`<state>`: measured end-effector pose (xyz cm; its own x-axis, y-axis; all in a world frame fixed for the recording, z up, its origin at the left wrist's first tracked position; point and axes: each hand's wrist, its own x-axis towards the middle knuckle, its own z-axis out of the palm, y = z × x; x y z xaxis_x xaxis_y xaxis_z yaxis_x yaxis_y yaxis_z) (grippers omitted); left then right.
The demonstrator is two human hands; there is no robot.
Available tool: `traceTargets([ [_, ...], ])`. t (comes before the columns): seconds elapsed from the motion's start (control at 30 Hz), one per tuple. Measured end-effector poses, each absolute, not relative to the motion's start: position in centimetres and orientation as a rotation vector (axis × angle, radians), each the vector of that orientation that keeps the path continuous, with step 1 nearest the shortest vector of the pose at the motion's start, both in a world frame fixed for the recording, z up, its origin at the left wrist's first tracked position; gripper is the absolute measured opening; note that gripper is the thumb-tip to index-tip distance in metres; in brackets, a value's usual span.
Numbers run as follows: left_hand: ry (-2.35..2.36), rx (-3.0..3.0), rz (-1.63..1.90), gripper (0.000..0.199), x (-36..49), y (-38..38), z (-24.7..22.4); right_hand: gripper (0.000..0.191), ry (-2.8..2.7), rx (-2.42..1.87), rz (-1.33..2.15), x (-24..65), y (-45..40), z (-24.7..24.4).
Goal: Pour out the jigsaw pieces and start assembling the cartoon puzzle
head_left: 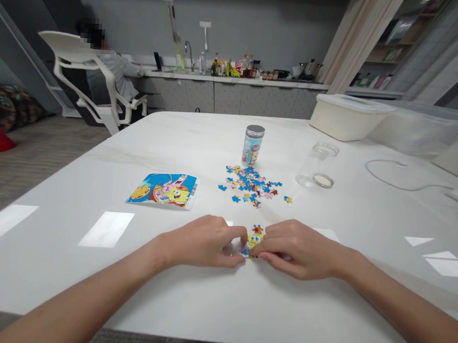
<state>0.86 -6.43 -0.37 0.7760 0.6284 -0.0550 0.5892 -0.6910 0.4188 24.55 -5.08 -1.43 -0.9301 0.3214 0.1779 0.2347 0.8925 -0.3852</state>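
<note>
A small cluster of joined jigsaw pieces [255, 239], mostly yellow with a cartoon face and a red bit on top, lies flat on the white table. My left hand [212, 242] holds its left edge between thumb and forefinger. From the other side, the bent fingers of my right hand [300, 249] grip and press on its right part, hiding some of it. Beyond my hands is a heap of loose jigsaw pieces [251, 183], largely blue. A cartoon picture sheet [164, 190] rests to the left of the heap.
Behind the heap stands a printed canister [252, 146] with a metal lid. A clear jar [311, 164] lies on its side by a round lid [323, 180]. Lidded bins [346, 119] and a white cable [385, 177] are on the right. A person sits in a chair [97, 86] back left.
</note>
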Motion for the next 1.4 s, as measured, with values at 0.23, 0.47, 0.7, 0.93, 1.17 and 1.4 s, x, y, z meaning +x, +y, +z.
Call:
traceTargets([
  [0.23,0.911,2.563,0.135,0.011,0.9,-6.4,-0.4,0.027,-2.846,-0.43,0.505,24.5,-5.1,-1.2],
  [0.47,0.915,2.587,0.133,0.01,0.8,-6.4,-0.7,0.03,-2.645,-0.898,0.327,24.6,-4.9,-1.2],
  [0.7,0.922,2.625,0.059,0.009,0.8,-6.4,-0.6,0.02,-2.347,-1.362,0.344,24.5,-4.1,-1.3],
  [0.93,0.986,2.791,0.003,0.04,0.8,-6.6,-0.9,0.023,-2.261,-1.534,0.209,25.4,-3.1,-1.6],
  [1.17,1.009,2.978,0.006,0.052,1.5,-7.0,-1.8,0.027,-2.321,-1.826,-0.085,26.8,-2.1,-2.6],
  [1.4,0.936,3.021,0.024,0.045,1.5,-7.1,-1.8,0.021,-2.363,-1.761,0.041,27.4,-1.5,-2.8],
])
